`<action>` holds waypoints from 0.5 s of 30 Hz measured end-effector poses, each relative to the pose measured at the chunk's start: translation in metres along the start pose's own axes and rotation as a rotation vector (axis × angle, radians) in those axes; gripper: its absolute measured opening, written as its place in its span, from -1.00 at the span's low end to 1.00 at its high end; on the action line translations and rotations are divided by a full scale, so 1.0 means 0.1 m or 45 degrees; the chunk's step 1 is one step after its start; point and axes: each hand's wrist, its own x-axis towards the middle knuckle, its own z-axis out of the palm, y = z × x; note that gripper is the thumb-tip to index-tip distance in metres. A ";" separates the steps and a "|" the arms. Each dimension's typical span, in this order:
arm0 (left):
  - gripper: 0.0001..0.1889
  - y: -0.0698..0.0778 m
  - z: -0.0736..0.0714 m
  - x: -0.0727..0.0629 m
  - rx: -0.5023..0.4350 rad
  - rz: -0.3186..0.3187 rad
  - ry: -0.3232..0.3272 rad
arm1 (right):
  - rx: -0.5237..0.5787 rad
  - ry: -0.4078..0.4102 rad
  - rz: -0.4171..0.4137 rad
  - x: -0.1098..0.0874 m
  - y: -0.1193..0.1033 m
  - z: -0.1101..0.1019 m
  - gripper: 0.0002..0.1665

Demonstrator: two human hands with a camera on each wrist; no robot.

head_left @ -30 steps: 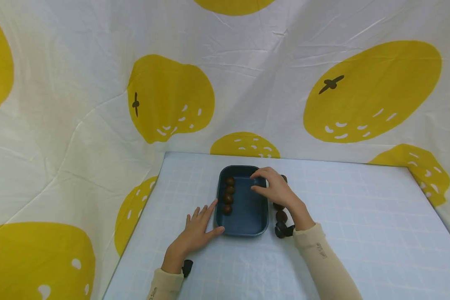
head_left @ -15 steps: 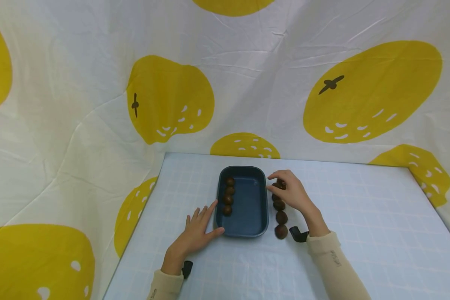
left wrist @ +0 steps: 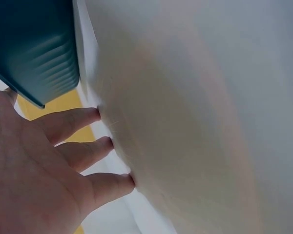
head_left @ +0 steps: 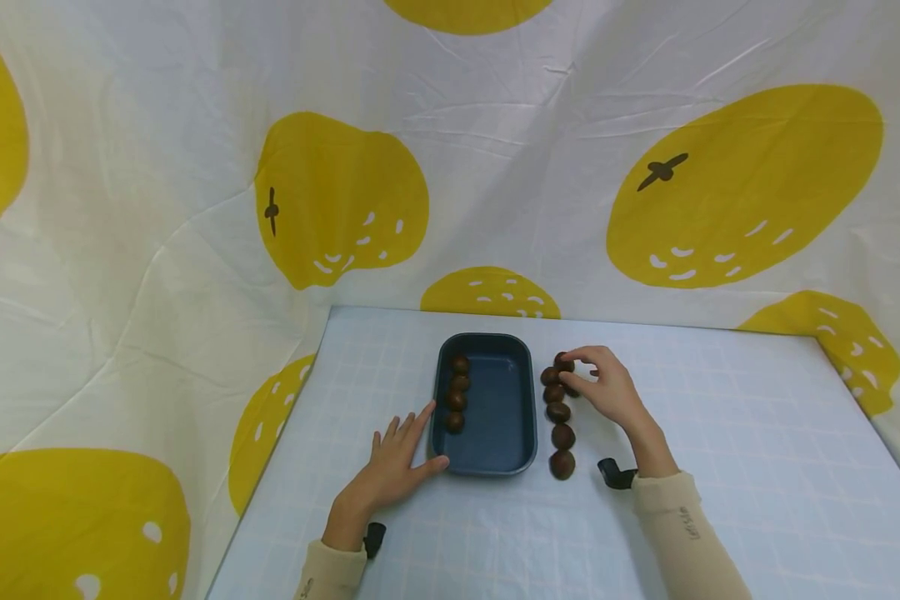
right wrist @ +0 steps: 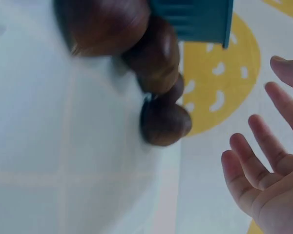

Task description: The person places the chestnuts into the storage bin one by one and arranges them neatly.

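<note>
Pale blue and faintly checked, the surface (head_left: 765, 450) lay beneath my cream sleeves (head_left: 690, 542). My left hand (head_left: 390, 468) rested, fingers spread, beside the dark blue tray (head_left: 504, 437), where four chestnuts (head_left: 457, 401) lined the left side. My right hand (head_left: 611, 390), fingers parted, hovered by the loose chestnuts (head_left: 558, 412) right of the tray. Behind hung white cloth (head_left: 495, 83) printed with yellow fruit (head_left: 765, 187).
</note>
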 end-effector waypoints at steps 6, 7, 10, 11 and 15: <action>-0.08 -0.01 0.00 0.00 -0.001 -0.007 -0.008 | -0.011 0.013 0.104 -0.03 0.15 -0.05 -0.56; -0.07 -0.01 0.00 0.00 0.002 -0.015 -0.015 | -0.018 0.014 0.109 -0.03 0.17 -0.05 -0.55; -0.07 -0.01 0.00 0.00 0.001 -0.017 -0.014 | -0.024 0.012 0.120 -0.02 0.25 -0.06 -0.53; -0.07 -0.01 0.00 0.00 0.003 -0.024 -0.020 | -0.022 0.016 0.127 -0.02 0.28 -0.06 -0.53; -0.07 -0.01 -0.01 -0.01 0.001 -0.021 -0.024 | -0.023 0.016 0.171 -0.02 0.40 -0.04 -0.51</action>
